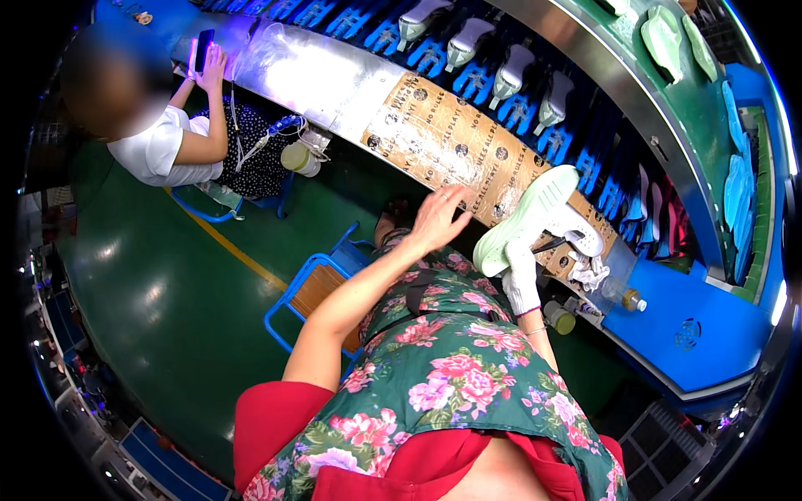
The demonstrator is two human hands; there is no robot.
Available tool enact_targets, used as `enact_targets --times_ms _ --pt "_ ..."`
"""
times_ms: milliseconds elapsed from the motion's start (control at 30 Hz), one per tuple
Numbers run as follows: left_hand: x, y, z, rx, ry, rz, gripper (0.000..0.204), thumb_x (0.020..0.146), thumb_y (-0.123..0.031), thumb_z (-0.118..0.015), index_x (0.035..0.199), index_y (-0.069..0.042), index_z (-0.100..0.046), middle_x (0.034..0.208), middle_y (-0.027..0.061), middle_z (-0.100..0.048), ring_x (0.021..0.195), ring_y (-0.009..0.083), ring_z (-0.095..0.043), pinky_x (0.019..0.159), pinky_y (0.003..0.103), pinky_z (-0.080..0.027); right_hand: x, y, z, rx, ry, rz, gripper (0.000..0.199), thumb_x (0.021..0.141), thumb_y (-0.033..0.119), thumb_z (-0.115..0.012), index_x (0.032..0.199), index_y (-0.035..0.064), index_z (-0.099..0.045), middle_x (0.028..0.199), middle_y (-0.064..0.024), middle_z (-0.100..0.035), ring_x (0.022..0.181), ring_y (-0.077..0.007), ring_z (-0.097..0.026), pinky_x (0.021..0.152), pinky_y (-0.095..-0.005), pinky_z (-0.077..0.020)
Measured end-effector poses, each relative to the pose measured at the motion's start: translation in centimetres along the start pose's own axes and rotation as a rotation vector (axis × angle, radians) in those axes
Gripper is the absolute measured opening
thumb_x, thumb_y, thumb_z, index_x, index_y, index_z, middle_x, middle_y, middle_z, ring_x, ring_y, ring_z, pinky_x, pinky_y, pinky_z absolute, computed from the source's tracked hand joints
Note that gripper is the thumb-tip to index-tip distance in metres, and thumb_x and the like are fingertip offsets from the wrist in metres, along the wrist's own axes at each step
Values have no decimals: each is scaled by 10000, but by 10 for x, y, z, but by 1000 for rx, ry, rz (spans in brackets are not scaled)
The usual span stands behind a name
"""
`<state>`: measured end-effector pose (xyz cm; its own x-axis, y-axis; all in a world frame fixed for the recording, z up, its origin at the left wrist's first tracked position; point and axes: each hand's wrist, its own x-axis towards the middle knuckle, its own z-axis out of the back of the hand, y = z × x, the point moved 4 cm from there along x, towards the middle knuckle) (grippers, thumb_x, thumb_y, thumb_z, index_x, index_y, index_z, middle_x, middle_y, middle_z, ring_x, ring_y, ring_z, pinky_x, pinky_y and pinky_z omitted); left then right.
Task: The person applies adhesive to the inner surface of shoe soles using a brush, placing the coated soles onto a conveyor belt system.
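Observation:
A pale green shoe sole (535, 213) is tilted up at the table's edge, in front of my right side. My right hand (522, 284), in a white knit glove, grips it from below near its rounded lower end; most of the fingers are hidden behind it. My bare left hand (441, 219) holds nothing, its thumb apart from the fingers. It hovers at the front edge of the patterned brown paper (455, 134) covering the table. A white shoe-like piece (582, 235) lies just right of the sole, with a dark slim object (549, 245) beside it.
A crumpled white cloth or glove (588, 272) and a clear bottle (625, 295) lie to the right. Blue clamps and grey shoe forms (511, 71) line the far side, below a green belt (610, 42). A blue-framed stool (311, 288) stands left; a seated person (180, 142) holds a phone.

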<state>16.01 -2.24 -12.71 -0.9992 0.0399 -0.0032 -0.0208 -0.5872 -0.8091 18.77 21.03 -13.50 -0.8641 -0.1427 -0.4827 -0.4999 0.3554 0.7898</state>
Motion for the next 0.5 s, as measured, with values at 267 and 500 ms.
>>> enact_targets --times_ms 267,500 --pt "27 78 4 554 143 -152 814 917 -424 -613 1530 -7 -277 1606 182 -246 1493 333 -213 1205 505 -185 -11 -7 14 -101 -131 -19 367 892 135 -723 1201 -37 -625 1100 -76 -680 979 -170 -651 891 -334 -527" --pt "39 105 8 679 99 -51 903 921 -559 -558 1568 -45 -194 1639 134 -176 1517 296 -144 1213 517 -140 -2 -8 1 -145 -97 -47 377 900 150 -719 1207 -49 -631 1109 -76 -685 990 -164 -646 899 -326 -516"
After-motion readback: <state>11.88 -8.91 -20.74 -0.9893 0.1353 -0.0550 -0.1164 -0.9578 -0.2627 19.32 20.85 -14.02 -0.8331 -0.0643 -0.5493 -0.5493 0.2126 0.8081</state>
